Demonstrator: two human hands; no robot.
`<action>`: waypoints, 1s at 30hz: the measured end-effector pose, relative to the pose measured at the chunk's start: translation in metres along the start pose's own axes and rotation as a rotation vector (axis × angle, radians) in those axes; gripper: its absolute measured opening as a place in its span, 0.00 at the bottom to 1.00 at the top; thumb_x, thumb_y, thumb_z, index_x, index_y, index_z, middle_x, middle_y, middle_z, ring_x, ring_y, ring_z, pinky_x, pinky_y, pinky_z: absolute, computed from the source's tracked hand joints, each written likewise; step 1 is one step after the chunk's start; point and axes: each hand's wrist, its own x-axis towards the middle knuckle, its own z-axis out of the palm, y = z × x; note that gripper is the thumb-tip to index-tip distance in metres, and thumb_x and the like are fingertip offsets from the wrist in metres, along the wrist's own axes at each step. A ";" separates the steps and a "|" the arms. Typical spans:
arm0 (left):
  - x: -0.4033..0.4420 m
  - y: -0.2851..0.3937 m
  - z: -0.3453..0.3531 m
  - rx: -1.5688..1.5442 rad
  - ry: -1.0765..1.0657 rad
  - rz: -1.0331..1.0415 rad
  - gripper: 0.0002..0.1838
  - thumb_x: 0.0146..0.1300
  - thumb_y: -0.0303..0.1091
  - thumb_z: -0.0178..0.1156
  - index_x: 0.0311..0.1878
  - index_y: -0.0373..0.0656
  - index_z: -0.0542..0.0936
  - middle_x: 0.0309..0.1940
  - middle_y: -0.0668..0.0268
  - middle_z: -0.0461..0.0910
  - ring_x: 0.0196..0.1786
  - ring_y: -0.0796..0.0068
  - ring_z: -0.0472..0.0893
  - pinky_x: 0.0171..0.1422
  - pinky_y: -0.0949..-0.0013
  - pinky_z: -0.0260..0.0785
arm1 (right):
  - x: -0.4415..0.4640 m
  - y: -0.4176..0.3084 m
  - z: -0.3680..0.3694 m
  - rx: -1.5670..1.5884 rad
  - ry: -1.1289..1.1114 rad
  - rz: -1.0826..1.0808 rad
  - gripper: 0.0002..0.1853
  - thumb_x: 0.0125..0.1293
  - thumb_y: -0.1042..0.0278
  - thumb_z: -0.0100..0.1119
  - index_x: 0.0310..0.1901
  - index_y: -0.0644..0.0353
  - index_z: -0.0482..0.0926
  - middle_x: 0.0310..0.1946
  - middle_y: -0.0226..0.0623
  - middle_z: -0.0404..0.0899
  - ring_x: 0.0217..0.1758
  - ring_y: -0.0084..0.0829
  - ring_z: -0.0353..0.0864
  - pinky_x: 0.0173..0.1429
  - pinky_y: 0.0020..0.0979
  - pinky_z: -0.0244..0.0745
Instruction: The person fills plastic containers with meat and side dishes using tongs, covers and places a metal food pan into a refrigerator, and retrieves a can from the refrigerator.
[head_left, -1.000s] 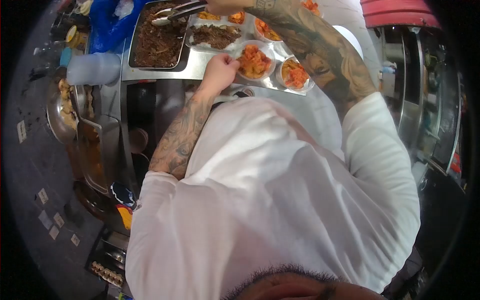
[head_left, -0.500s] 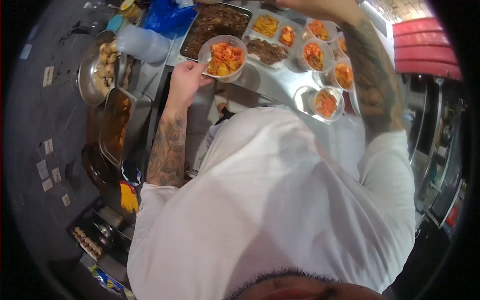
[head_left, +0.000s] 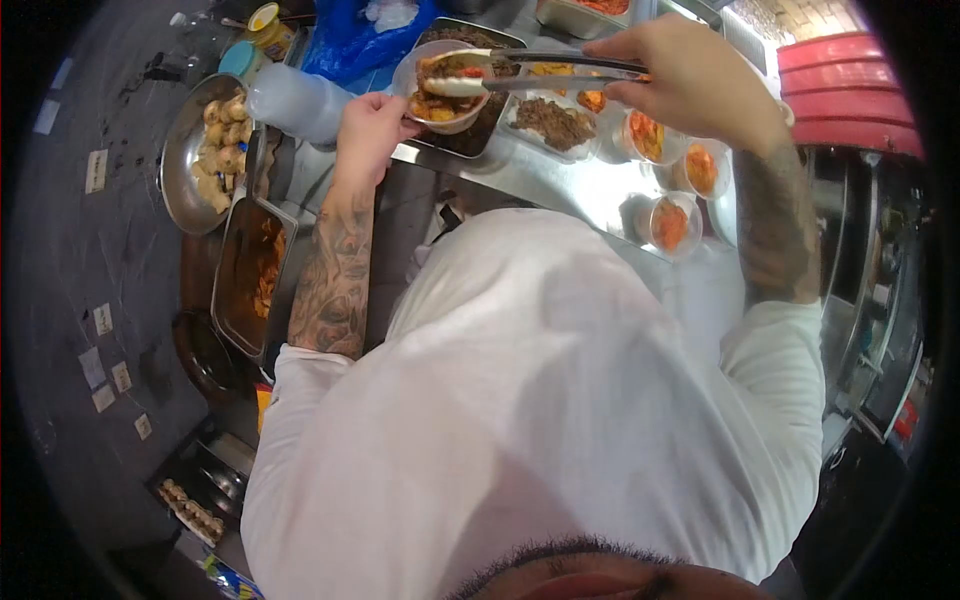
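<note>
My left hand (head_left: pixel 372 135) pinches the rim of a clear plastic tub (head_left: pixel 447 122) and holds it over the front of a metal tray of dark cooked meat (head_left: pixel 474 130). Orange-red and yellowish food fills part of the tub. In my right hand (head_left: pixel 685 85) is a pair of metal tongs (head_left: pixel 560 60), fingers wrapped round the handle end. The tongs' tips are inside the tub, with dark meat at them. Right of the tub sits a divided container (head_left: pixel 553 128) with meat over something white.
Several food tubs, among them one (head_left: pixel 671 226) at the counter's front edge, stand on the right. At left are a stack of clear tubs (head_left: pixel 295 100), a bowl of pale brown food (head_left: pixel 180 160) and a deep metal pan (head_left: pixel 287 225). A blue bag (head_left: pixel 350 45) lies behind.
My right hand has come down and left, bringing the tongs into view and into the tub. The left hand keeps its hold on the tub. Dark meat now shows over the orange food.
</note>
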 end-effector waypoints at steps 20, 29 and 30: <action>0.011 -0.014 0.014 0.139 -0.026 0.172 0.10 0.69 0.31 0.60 0.39 0.31 0.80 0.34 0.60 0.84 0.35 0.73 0.84 0.40 0.72 0.78 | -0.022 -0.022 -0.021 -0.176 0.100 -0.024 0.18 0.60 0.72 0.67 0.54 0.57 0.85 0.38 0.45 0.86 0.41 0.45 0.85 0.48 0.42 0.78; -0.012 -0.015 -0.043 -0.006 0.097 0.077 0.11 0.67 0.29 0.59 0.41 0.26 0.80 0.36 0.58 0.84 0.35 0.71 0.85 0.43 0.70 0.81 | 0.009 0.016 0.025 -0.249 0.011 0.039 0.16 0.61 0.65 0.65 0.51 0.58 0.86 0.38 0.48 0.87 0.42 0.47 0.86 0.51 0.44 0.80; -0.015 -0.019 -0.053 -0.048 0.090 0.080 0.11 0.68 0.29 0.58 0.42 0.27 0.80 0.36 0.58 0.84 0.36 0.72 0.85 0.44 0.70 0.80 | 0.015 0.015 0.039 -0.290 0.002 0.044 0.16 0.61 0.65 0.65 0.50 0.58 0.87 0.37 0.47 0.87 0.42 0.46 0.87 0.51 0.44 0.81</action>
